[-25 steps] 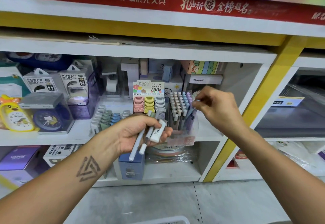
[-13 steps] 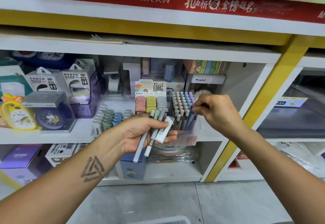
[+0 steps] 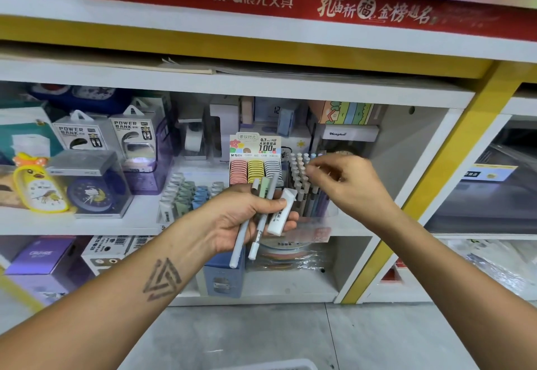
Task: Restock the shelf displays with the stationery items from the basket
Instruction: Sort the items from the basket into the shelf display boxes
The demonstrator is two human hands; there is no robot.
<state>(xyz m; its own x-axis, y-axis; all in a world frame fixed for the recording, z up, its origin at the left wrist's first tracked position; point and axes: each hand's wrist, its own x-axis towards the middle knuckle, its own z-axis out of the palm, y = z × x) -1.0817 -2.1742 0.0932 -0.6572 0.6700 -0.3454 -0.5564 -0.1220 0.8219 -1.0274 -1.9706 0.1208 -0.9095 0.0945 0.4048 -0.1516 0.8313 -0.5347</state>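
Observation:
My left hand [image 3: 232, 218] grips a small bunch of stationery in front of the middle shelf: a grey pen [image 3: 240, 243], a white pen [image 3: 257, 243], a pale green one [image 3: 265, 188] and a white eraser-like pack [image 3: 280, 215]. My right hand [image 3: 345, 181] hovers over the clear pen display [image 3: 303, 192] full of upright pastel pens. Its fingertips sit loosely just above the pen caps, with nothing visible between them. The basket's white rim [image 3: 273, 365] shows at the bottom edge.
A lead-refill display [image 3: 255, 166] with pink, yellow and grey discs stands left of the pens. Small eraser packs [image 3: 189, 192], power bank boxes [image 3: 130, 134] and clocks [image 3: 90, 192] fill the shelf to the left. A yellow upright [image 3: 430, 189] bounds the bay on the right.
My right hand lowered a pen into the pen display and has loosened its pinch. My left hand with its bunch has hardly moved.

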